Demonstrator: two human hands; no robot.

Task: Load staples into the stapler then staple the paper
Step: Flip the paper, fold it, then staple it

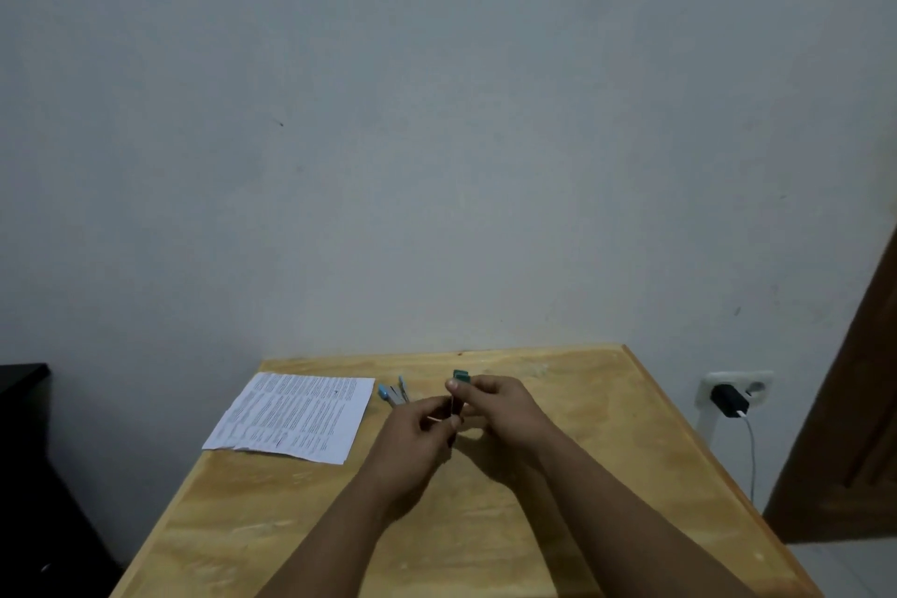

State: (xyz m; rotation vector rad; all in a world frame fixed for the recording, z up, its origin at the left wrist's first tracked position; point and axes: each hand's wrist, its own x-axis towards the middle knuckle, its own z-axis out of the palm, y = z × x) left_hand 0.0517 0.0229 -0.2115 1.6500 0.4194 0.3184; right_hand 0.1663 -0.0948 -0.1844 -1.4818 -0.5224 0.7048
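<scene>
Bench point(558, 476): light wooden top, far edge against a pale wall point(437, 112).
Paper point(296, 415): printed sheets lying flat on the far left part of the bench, near edge slightly ragged.
Stapler point(394, 392): blue and metal, lying on the bench just right of the paper, swung open so its blue ends point apart; neither hand touches it.
Staple box point(460, 375): small teal and dark box held above the bench, only its far end and a dark side showing past the fingers.
Right hand point(500, 408): fingers curled round the staple box, thumb tip on its near top edge.
Left hand point(417, 427): fingers curled, thumb and forefinger pinched together right beside the box; a thin pale sliver shows between them, too blurred to identify.
Hands, relation: fingertips meet at the box, over the middle of the bench, just right of the stapler.
Wall socket point(735, 391): white plate to the right of the bench, black charger point(728, 399) plugged in, white cable point(751, 452) hanging down.
Door point(854, 403): brown wood, far right edge.
Dark furniture point(29, 452): left of the bench, detail lost in shadow.
</scene>
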